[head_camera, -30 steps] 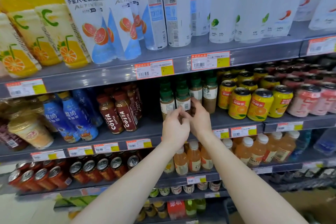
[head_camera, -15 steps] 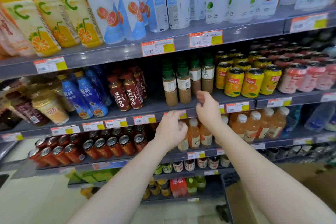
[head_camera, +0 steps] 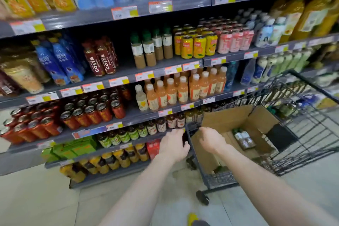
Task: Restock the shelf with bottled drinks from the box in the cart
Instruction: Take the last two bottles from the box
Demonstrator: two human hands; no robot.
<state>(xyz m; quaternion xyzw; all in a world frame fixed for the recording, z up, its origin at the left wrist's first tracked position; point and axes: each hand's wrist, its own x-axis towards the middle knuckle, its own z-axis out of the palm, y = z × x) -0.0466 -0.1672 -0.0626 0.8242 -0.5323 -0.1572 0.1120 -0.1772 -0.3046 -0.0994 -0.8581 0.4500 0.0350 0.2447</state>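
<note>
While the green-capped coffee bottles point(head_camera: 151, 47) stood upright in their row at about eleven o'clock on the shelf point(head_camera: 117, 76), caps up, both hands were down toward the cart point(head_camera: 302, 134) with nothing in them. The left hand point(head_camera: 173, 145) hung loosely spread just outside the cart's near corner; the right hand point(head_camera: 212, 139), fingers relaxed and apart, hovered over the cardboard box point(head_camera: 231, 121) at about one o'clock. This looked like the reach for more stock. Deep in the box, the remaining bottles point(head_camera: 243, 138) apparently stood upright, long axes vertical, caps toward the camera. The next move probably called for reaching down past the flaps and closing around the necks.
</note>
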